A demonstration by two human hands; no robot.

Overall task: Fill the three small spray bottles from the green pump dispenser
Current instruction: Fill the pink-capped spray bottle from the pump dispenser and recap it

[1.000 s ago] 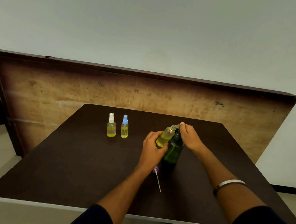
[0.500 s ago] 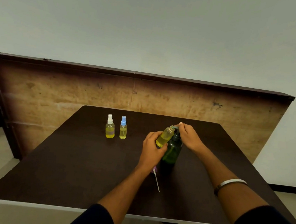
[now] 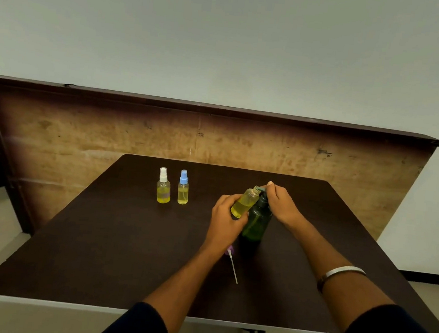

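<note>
Green translucent plastic pump dispenser (image 3: 256,223) stands upright on the dark brown tabletop (image 3: 113,236), a little toward three o'clock of the table's middle. The right hand (image 3: 282,204) rests on top of it, fingers curled down over the pump head, with one fingertip raised above the teal spout (image 3: 260,188); whether the pump is pressed down cannot be told.

Leaning against the dispenser's nine-o'clock side is a small clear uncapped spray bottle (image 3: 245,202) partly filled with yellow liquid, tilted so that its open neck points toward one o'clock and meets the spout. The left hand (image 3: 225,222) grips this bottle round its lower half, fingers and thumb wrapped about it.

Toward six o'clock of the left wrist, a purple spray cap with a thin white dip tube (image 3: 233,266) lies flat on the table, its tube pointing toward five o'clock.

Well apart, toward ten o'clock, two more small bottles stand upright side by side: a white-capped spray bottle (image 3: 163,189) and, at its three o'clock, a blue-capped spray bottle (image 3: 183,190), both holding yellow liquid.

A silver bangle (image 3: 340,274) circles the right forearm. Beyond the table's twelve-o'clock edge a worn brown wooden board (image 3: 108,133) stands on its long edge against a pale wall.
</note>
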